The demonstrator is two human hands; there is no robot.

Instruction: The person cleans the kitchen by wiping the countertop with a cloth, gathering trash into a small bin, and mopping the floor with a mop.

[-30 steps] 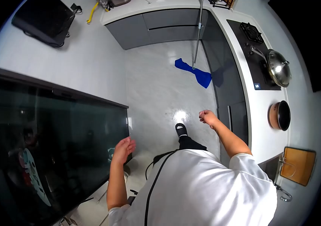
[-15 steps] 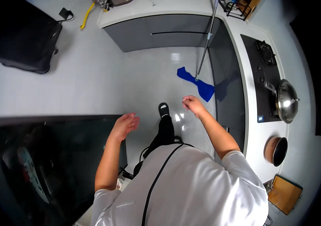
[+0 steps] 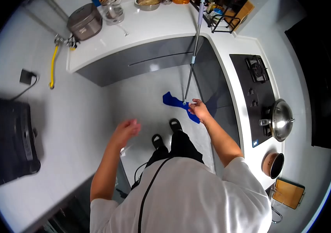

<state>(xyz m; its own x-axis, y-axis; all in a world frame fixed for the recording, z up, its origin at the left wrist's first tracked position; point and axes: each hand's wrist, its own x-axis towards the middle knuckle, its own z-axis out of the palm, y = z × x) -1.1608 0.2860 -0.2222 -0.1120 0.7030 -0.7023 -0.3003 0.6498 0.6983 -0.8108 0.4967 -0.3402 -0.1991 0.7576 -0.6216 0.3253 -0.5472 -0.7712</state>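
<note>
My left hand point(image 3: 127, 131) hangs over the floor with loosely curled fingers, slightly blurred, and holds nothing. My right hand point(image 3: 199, 110) is held out over the blue mop head point(image 3: 171, 100) and hides part of it; its fingers are loosely bent and apart, with nothing visible in them. The mop head lies on the grey floor. Its metal pole point(image 3: 191, 72) rises from it and leans against the counter in the corner. No contact between my right hand and the pole can be made out.
A hob point(image 3: 249, 89) with a lidded pan point(image 3: 282, 120) is on the right counter, an inner pot point(image 3: 273, 165) and wooden board point(image 3: 290, 193) nearer me. A rice cooker point(image 3: 84, 21) stands on the far counter. A black appliance point(image 3: 6, 139) is at left.
I have moved further into the kitchen. The far counter and rice cooker have come into view, the dark glass panel has mostly left it. My right hand now overlaps the mop head in view.
</note>
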